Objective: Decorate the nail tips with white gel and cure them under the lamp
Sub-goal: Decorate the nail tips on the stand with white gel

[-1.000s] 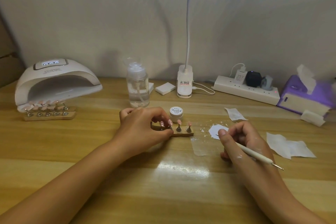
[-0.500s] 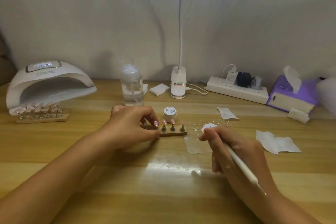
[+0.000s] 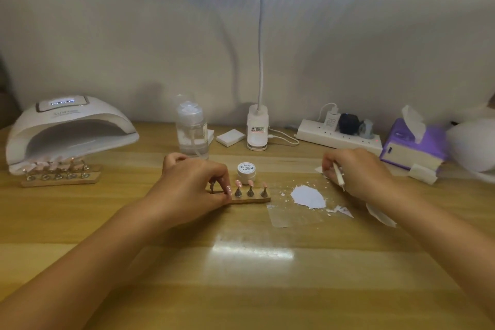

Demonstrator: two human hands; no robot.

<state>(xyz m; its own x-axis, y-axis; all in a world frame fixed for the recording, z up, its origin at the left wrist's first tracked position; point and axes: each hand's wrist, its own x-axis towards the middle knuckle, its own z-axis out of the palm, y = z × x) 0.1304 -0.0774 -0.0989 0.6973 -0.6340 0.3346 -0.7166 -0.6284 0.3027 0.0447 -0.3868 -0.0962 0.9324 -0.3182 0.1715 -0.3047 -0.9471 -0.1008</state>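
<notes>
While a lidded jar (image 3: 246,171) sits just behind the stand (image 3: 256,199) of nail tips (image 3: 250,183), the left hand (image 3: 192,187) pinches the stand's left end. The right hand (image 3: 359,172), well apart, grips a tool (image 3: 338,178).

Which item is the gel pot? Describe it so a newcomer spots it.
Start at the white desk lamp base at the back middle of the table. Nearer the camera sits the gel pot, just behind the wooden stand the left hand holds. It is the only small round white jar, its lid bearing dark script.
</notes>
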